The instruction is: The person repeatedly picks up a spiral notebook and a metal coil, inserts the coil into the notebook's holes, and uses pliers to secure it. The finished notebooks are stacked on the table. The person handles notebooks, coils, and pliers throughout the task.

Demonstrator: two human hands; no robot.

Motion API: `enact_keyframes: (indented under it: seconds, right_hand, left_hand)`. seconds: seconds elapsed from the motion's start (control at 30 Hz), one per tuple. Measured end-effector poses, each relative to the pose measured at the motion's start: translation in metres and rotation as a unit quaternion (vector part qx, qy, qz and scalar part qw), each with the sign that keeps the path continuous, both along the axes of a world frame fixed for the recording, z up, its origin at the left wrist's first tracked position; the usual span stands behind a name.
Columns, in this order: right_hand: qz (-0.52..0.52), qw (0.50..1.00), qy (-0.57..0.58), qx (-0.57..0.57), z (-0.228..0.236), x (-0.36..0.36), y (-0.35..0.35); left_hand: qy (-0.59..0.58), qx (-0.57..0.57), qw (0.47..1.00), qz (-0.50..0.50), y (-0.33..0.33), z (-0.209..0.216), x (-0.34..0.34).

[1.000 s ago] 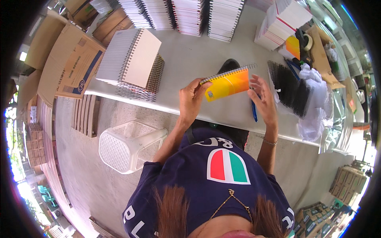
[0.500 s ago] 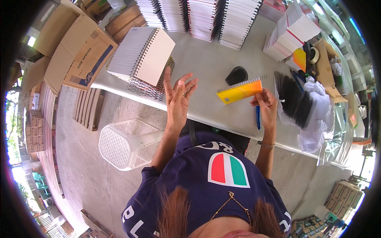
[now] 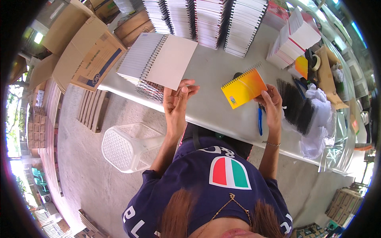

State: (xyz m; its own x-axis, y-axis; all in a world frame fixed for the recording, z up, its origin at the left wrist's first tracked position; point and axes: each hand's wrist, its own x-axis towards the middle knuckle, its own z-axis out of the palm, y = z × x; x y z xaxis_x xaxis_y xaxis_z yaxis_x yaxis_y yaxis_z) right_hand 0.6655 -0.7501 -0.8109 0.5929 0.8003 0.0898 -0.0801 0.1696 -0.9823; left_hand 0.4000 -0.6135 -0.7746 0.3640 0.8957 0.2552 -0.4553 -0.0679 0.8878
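Observation:
My right hand (image 3: 272, 101) grips a small yellow-orange spiral notepad (image 3: 243, 88) by its right edge, thumb on the cover. The notepad is tilted, its wire binding along the far edge. Behind it a dark object is mostly hidden. My left hand (image 3: 176, 101) is at the near corner of a blank white cover (image 3: 170, 59) on a stack of lined spiral notebooks (image 3: 139, 59). Its fingers are stretched out, some partly behind the cover, and I see no firm pinch. A blue pen-like tool (image 3: 260, 121) lies on the table below my right hand.
Tall stacks of spiral notebooks (image 3: 244, 27) stand along the table's (image 3: 206, 107) far side. Black wire bindings (image 3: 295, 105) and crumpled white plastic (image 3: 317, 127) lie at right. A cardboard box (image 3: 95, 63) stands at left, with a white stool (image 3: 119, 148) below.
The white cover on the notebook stack has swung further right, and my left hand now meets its corner. My right hand has tipped the notepad so more of its cover shows.

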Motion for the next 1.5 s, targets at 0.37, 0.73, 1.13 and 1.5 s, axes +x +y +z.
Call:
enact_keyframes:
  seconds: [0.37,0.73,1.13,1.5]
  right_hand:
    - [0.183,0.953,0.208,0.119,0.071,-0.008,0.103]
    - [0.335,0.923,0.144,0.126,0.126,-0.083,0.209]
    - [0.211,0.961,-0.173,0.053,0.124,-0.113,0.232]
    - [0.207,0.970,-0.131,0.007,0.082,-0.090,0.200]
  left_hand:
    - [-0.066,0.083,0.994,0.023,0.029,0.070,-0.017]
    - [0.050,0.217,0.919,0.325,0.034,0.065,-0.061]
    - [0.283,0.268,0.860,0.330,0.094,0.042,-0.077]
    - [0.279,0.277,0.844,0.365,0.102,0.037,-0.075]
